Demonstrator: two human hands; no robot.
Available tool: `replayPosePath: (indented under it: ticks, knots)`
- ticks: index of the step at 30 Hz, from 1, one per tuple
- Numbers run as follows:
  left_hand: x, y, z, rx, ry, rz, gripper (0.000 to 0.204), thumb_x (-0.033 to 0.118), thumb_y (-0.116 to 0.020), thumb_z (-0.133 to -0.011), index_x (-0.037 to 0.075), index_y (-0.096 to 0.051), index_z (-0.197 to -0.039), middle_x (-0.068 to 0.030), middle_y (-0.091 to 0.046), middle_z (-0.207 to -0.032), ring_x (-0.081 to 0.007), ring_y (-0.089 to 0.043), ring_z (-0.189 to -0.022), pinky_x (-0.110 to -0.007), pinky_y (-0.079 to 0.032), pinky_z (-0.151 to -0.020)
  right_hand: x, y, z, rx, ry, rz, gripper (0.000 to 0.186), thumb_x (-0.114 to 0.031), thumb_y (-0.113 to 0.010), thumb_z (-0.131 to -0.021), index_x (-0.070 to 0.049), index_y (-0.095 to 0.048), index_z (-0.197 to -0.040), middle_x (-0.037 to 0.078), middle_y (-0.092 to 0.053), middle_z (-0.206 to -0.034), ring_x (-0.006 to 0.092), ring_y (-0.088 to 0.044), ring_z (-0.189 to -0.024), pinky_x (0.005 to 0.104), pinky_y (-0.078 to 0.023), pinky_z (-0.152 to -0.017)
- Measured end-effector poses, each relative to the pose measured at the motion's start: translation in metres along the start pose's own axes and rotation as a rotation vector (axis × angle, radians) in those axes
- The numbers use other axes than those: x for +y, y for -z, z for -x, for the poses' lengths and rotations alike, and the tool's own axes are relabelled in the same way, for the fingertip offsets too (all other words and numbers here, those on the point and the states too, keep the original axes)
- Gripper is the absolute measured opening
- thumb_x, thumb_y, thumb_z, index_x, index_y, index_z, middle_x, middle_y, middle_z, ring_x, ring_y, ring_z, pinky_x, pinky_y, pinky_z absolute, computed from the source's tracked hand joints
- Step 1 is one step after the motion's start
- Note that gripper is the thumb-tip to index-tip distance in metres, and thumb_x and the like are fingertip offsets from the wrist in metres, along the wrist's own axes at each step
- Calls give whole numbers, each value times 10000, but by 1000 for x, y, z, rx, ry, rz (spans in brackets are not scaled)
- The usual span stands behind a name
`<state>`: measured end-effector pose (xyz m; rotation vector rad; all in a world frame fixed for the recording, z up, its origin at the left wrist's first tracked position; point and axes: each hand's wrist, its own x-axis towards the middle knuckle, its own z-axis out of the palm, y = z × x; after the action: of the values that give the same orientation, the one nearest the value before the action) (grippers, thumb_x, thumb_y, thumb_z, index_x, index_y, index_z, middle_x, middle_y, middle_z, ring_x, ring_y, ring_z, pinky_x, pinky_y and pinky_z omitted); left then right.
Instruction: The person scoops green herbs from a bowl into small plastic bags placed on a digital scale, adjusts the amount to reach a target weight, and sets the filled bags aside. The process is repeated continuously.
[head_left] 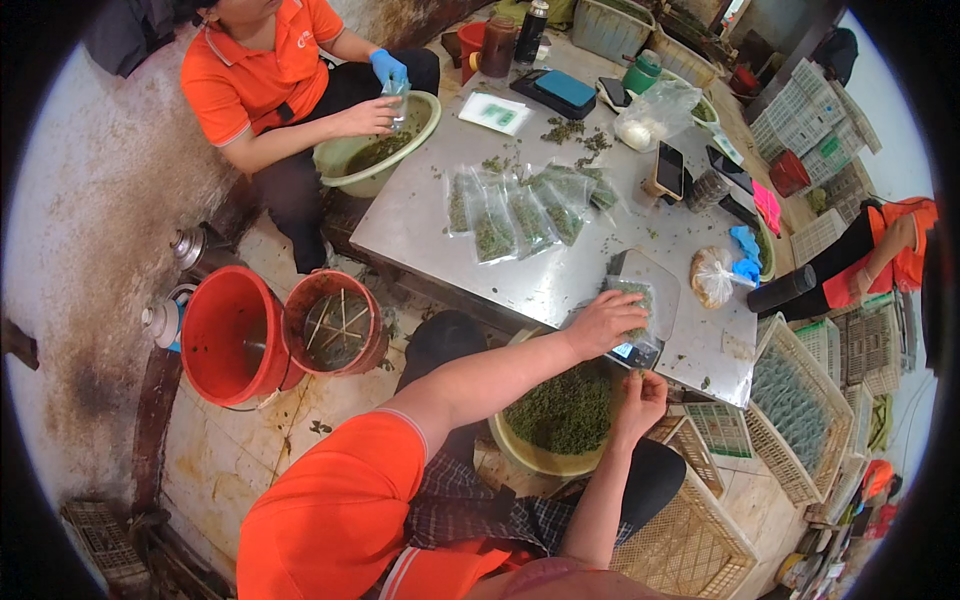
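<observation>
Could skew the digital scale by leaning the half-open left hand on the bagged greens; cannot tell of anything held in the pinched-shut right hand.

Metal table with clear bags of greenery, green scraps, black scale.

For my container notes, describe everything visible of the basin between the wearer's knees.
The basin is round, wide and pale yellow, apparently plastic, and holds a mass of small, dark green leaves. It sits upright below the near edge of the table; its underside and support are hidden. The left forearm crosses the view of its far part, and the right hand appears beside its right rim. Whether either touches it is unclear.
</observation>
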<state>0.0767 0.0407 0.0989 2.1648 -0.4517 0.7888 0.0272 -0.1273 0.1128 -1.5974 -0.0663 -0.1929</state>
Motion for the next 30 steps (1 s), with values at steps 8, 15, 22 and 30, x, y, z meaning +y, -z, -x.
replayPosePath:
  ticks: [8,15,22,30]
  knots:
    - [-5,-6,-3,37,-8,70,476,6,-535,-731,131,-611,-1184,-123,-543,-1278,-339,-448,-1255,-436,-328,-1063,35,22,31,-28,-161,105,108,-32,-671,-830,-22,-586,-897,-6,-565,-763,67,-521,-690,212,-432,-610]
    - [-2,31,-9,223,316,114,417,-94,-510,-698,93,-630,-1051,-98,-601,-1202,-281,-524,-1188,-375,-397,-1030,42,30,53,-45,-335,19,89,-14,-646,-842,-11,-583,-904,2,-601,-749,59,-562,-654,205,-464,-572]
    - [-22,48,-8,294,546,324,304,-33,-531,-796,54,-643,-1065,-54,-659,-1124,-159,-600,-1073,-288,-478,-891,39,27,55,-67,-334,32,87,-34,-655,-842,-12,-584,-887,-9,-585,-706,49,-539,-612,200,-439,-536]
    - [-29,52,-3,280,616,375,289,-28,-535,-806,44,-651,-1061,-51,-669,-1087,-136,-615,-1025,-258,-472,-859,43,30,60,-78,-326,90,88,-46,-668,-833,-12,-587,-845,-17,-576,-695,52,-517,-615,212,-434,-551]
